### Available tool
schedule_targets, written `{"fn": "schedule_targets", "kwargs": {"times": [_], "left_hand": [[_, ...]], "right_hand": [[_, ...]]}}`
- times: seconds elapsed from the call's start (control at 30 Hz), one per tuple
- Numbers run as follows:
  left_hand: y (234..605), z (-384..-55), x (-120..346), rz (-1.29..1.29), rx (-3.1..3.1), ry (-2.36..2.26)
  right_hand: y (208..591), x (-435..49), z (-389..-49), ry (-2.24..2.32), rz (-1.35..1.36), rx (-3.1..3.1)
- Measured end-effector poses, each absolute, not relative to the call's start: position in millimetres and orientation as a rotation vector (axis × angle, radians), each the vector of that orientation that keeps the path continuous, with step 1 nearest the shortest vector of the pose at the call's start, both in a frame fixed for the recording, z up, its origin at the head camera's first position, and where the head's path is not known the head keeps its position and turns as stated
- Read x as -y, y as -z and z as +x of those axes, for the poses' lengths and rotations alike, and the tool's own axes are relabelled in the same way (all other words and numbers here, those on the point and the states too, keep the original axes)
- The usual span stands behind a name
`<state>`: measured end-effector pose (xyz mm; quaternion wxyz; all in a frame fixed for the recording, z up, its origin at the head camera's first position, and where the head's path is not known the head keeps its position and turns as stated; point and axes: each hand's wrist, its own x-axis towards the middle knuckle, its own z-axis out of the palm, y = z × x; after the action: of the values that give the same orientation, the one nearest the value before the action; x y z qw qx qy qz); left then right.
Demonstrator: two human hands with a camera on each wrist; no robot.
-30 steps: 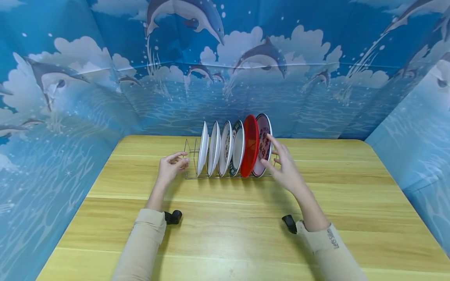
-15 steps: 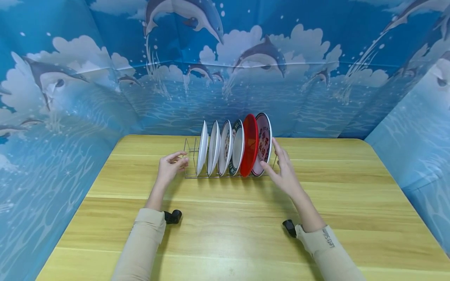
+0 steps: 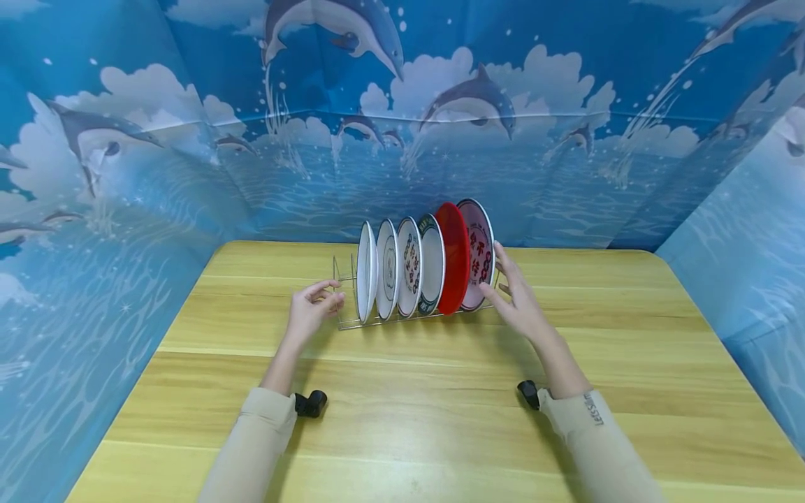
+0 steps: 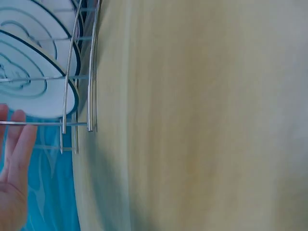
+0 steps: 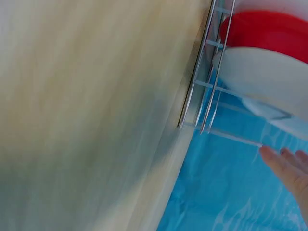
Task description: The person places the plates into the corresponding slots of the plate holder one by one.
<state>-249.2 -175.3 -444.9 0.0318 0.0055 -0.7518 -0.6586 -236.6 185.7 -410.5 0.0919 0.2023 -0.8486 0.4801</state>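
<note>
A wire dish rack (image 3: pixel 377 322) stands at the back of the table, set at a slant with its left end nearer to me. Several plates stand upright in it. From the left come two white plates, the outer one (image 3: pixel 367 272) facing right, then a white plate with red print (image 3: pixel 410 267) and a green-rimmed plate (image 3: pixel 432 269). A red plate (image 3: pixel 454 258) and a large pink patterned plate (image 3: pixel 479 260) fill the right end. My left hand (image 3: pixel 309 307) pinches the rack's left end wire. My right hand (image 3: pixel 518 300) holds the right end, thumb in front beside the pink plate.
The wooden table (image 3: pixel 402 412) has rounded back corners. Behind and beside it hangs a blue dolphin-print cloth (image 3: pixel 402 161). A black wrist camera (image 3: pixel 311 404) sits at the left cuff and another black camera (image 3: pixel 529 395) at the right.
The rack has turned: its left end has come toward me and its right end has shifted slightly right and back. Both hands moved with it. My right fingers earlier lowered from the pink plate's rim.
</note>
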Motion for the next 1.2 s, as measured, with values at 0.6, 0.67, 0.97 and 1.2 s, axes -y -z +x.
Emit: {"fn": "schedule_targets", "kwargs": {"times": [0.6,0.67,0.97,1.2], "left_hand": [[444.3,-194.8,130.0,0.170,2.202,2.129],[436.9,-190.8,128.5,0.162,2.217,2.134],[441.9,-199.6,147.5,-0.105,2.399,2.017],[424.2,-217.5,176.8,-0.250,2.546,1.713]], "right_hand": [[412.0,-222.0,-283.5,-1.615,0.835,2.479],[404.2,-218.6,-278.5,-1.604,0.826,2.485],[395.9,-198.2,-257.9,-1.592,0.668,2.184],[396.6,-159.2,-240.6,-1.517,0.614,1.663]]}}
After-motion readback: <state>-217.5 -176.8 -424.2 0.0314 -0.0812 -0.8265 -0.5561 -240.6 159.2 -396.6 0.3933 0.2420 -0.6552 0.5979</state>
